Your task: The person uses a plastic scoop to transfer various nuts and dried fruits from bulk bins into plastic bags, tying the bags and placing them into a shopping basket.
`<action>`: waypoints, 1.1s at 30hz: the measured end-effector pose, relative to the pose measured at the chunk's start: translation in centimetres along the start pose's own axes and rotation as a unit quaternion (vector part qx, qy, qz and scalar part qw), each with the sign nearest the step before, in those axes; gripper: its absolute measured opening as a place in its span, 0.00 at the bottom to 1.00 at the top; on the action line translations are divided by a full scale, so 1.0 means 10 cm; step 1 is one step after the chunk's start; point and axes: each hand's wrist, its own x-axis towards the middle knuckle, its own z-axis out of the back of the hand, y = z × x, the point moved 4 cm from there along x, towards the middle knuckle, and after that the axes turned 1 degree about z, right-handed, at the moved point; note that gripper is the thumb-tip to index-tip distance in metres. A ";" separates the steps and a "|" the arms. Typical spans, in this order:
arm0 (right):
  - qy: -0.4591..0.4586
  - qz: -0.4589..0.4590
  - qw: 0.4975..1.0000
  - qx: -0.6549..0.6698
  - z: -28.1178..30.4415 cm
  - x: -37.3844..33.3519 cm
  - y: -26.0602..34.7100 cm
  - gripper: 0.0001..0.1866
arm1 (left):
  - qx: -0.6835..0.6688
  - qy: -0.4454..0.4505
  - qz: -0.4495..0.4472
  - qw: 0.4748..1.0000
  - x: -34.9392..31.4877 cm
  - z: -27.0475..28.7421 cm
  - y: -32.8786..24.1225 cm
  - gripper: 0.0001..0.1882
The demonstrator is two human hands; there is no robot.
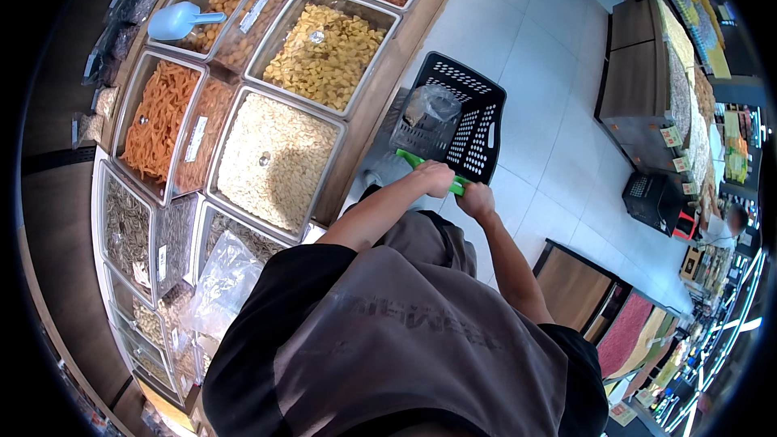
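From where I stand, the black basket (498,113) is down in front of the person, in the aisle just beside the wooden bench (409,44) of food bins. I can't tell whether its base rests on the floor (558,89) or hangs clear of it. Both hands are closed on its green handle (410,159): the left hand (437,176) on the bar's middle, the right hand (477,201) near its other end, a short stretch of green showing between them.

The basket looks like stiff, thin-walled plastic, full of holes, so I'd expect it to be light and hard to break. A clear plastic bag (437,105) lies inside; that would be soft, crinkly and perhaps slippery. The bar seems the best place to hold, with a fist at each end to stop the basket tipping; the slot in its side wall would offer another grip.

As for writing, the bins carry white labels (255,12), too small to make out from here. Across the aisle, pale price cards (670,137) hang on a display, and the person's grey apron (421,372) bears faint dark lettering.
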 end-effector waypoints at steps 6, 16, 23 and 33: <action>0.026 -0.014 1.000 -0.011 0.08 0.31 -0.18 0.13 | -0.010 -0.017 -0.005 1.000 0.29 0.20 0.12 0.15; 0.044 -0.018 0.999 0.001 0.32 0.77 -0.36 0.12 | 0.014 0.004 0.006 1.000 0.65 0.61 0.23 0.14; 0.071 0.003 0.997 0.037 0.55 1.18 -0.60 0.14 | 0.035 0.006 0.023 0.999 0.92 1.06 0.21 0.13; 0.034 0.063 0.997 0.029 0.88 1.87 -1.00 0.12 | 0.042 0.002 0.057 0.997 1.51 1.67 0.37 0.13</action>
